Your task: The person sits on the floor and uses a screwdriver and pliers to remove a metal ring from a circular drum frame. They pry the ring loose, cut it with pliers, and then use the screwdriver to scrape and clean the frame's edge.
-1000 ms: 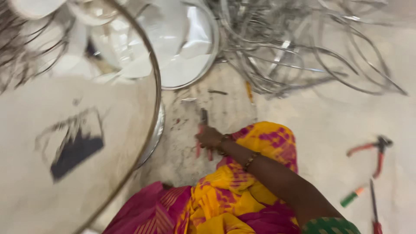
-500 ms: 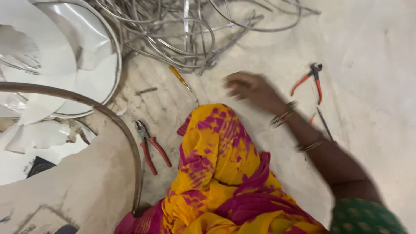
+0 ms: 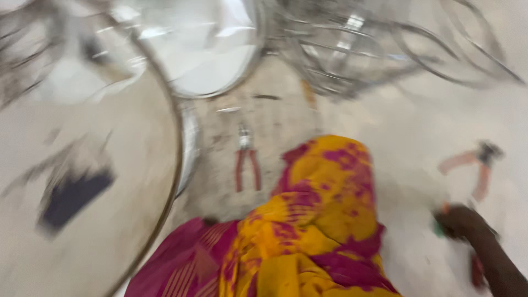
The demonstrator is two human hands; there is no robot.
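The view is motion-blurred. My right hand [image 3: 463, 221] is low on the floor at the lower right, on or beside a small green-handled tool [image 3: 438, 227]; the blur hides its fingers. A thin red-handled tool [image 3: 477, 271] lies just under my wrist. Orange-handled pliers [image 3: 477, 165] lie a little beyond the hand. Red-handled pliers [image 3: 247, 164] lie on the floor at the centre, apart from the hand. My knee, draped in yellow and magenta cloth [image 3: 324, 220], fills the middle foreground. My left hand is out of sight.
A large metal ring [image 3: 177, 144] frames a pale disc at the left, with a dark patch [image 3: 74, 198] on it. A shiny round metal dish [image 3: 209, 49] sits at the top. A tangle of wire hoops [image 3: 385, 49] covers the top right.
My right hand has dropped from beside the wire pile to the floor at the lower right, near the tools. The camera has swung, and the red pliers now sit at centre.
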